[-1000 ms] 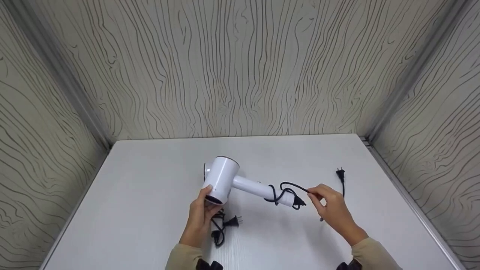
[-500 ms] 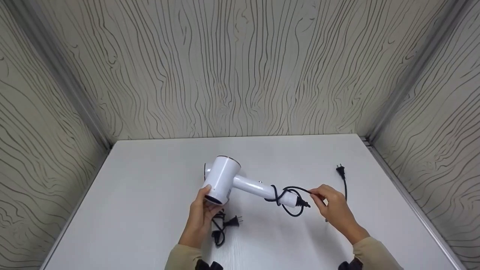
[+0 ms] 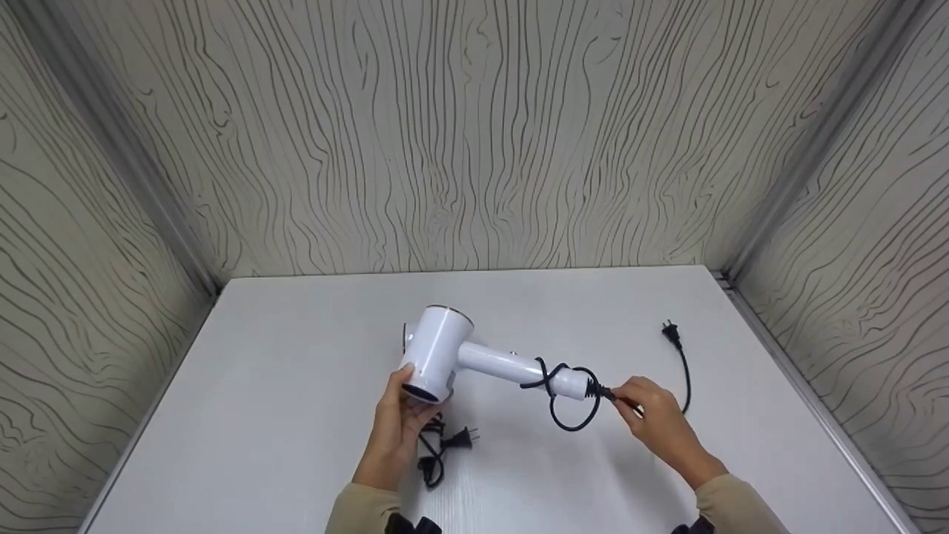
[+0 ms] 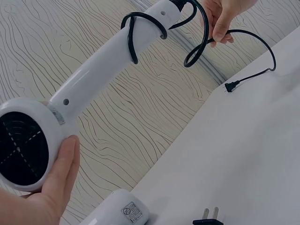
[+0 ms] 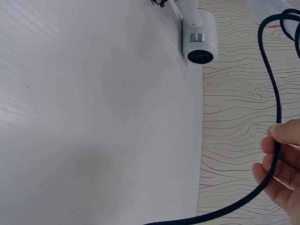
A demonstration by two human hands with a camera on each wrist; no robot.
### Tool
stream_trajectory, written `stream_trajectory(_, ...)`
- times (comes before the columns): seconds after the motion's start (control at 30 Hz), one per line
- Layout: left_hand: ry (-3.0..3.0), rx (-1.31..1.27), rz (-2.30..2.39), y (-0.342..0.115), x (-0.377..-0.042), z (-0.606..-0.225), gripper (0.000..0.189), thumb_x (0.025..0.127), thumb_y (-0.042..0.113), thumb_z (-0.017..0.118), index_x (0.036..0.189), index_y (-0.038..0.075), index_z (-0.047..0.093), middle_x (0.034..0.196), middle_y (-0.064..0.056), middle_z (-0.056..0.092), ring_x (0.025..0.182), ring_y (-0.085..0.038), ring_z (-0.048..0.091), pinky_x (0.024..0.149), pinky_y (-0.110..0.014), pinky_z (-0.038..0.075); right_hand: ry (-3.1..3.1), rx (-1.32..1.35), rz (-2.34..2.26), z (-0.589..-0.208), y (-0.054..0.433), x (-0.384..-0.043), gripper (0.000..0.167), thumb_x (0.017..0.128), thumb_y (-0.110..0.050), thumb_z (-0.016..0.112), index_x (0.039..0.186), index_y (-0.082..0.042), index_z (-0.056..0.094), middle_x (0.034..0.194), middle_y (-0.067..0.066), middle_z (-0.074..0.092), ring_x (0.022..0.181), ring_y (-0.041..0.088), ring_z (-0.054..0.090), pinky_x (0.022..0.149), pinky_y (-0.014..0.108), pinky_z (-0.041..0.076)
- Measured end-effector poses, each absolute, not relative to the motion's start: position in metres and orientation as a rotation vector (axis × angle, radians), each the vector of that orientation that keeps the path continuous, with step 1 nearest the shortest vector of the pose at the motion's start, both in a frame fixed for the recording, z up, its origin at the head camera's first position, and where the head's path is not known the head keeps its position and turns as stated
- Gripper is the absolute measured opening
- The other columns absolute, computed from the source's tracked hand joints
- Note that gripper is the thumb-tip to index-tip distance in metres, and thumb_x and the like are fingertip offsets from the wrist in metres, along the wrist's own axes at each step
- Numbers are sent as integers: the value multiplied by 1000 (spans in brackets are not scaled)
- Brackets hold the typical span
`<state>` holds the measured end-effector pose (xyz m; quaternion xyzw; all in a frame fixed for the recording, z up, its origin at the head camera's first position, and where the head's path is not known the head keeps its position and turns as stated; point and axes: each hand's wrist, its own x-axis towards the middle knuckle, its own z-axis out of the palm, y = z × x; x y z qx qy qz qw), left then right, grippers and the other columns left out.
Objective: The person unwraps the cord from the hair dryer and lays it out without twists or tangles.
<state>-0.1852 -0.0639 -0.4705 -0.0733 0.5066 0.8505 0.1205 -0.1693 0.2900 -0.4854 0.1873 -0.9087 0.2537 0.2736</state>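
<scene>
Lower centre: my left hand (image 3: 397, 426) grips the white hair dryer (image 3: 439, 350); lower right: my right hand (image 3: 657, 421) pinches its black cord (image 5: 277, 101).

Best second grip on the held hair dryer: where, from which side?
Probably its bare mid-handle, from the near side: it's slim and straight between the barrel and the cord loops, and the left hand holds only the barrel.

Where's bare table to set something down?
Free: white tabletop between its left edge and the left hand; also a back strip along the wood-grain wall. Crowded: beneath the held white hair dryer, with another white dryer and a black two-pin plug.
</scene>
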Motion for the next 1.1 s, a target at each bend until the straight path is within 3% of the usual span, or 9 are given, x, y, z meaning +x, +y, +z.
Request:
stream_trajectory(0.13, 1449, -230, 2523, -63, -184, -473, 66, 100, 42, 38, 147, -2, 22, 120, -11, 56, 103, -15, 66, 104, -38, 51, -2431, 581, 656, -494, 291, -167, 27, 64, 14, 78, 74, -9, 68, 73, -4, 60, 66, 1, 54, 58, 7, 46)
stream_trajectory(0.33, 1460, -231, 2528, -63, -184, -473, 68, 100, 45, 36, 148, -1, 18, 128, -16, 48, 106, -16, 64, 102, -34, 53, -2628, 577, 660, -501, 294, -162, 17, 75, 8, 73, 82, -8, 72, 77, -5, 61, 70, -1, 52, 59, 15, 50)
stream_trajectory(0.57, 1480, -231, 2522, -64, -184, -473, 70, 100, 47, 37, 149, 1, 18, 131, -17, 47, 108, -16, 64, 104, -36, 52, -2823, 600, 666, -502, 299, -161, 8, 82, 2, 69, 85, -4, 72, 79, -2, 63, 71, 5, 56, 61, 18, 52)
stream_trajectory(1.1, 1357, -340, 2623, -59, -184, -472, 72, 99, 46, 38, 150, 1, 14, 131, -17, 42, 105, -17, 63, 101, -34, 53, -3010, 701, 626, -526, 308, -161, 6, 82, -1, 69, 82, -4, 73, 77, 0, 67, 70, 10, 60, 62, 24, 53)
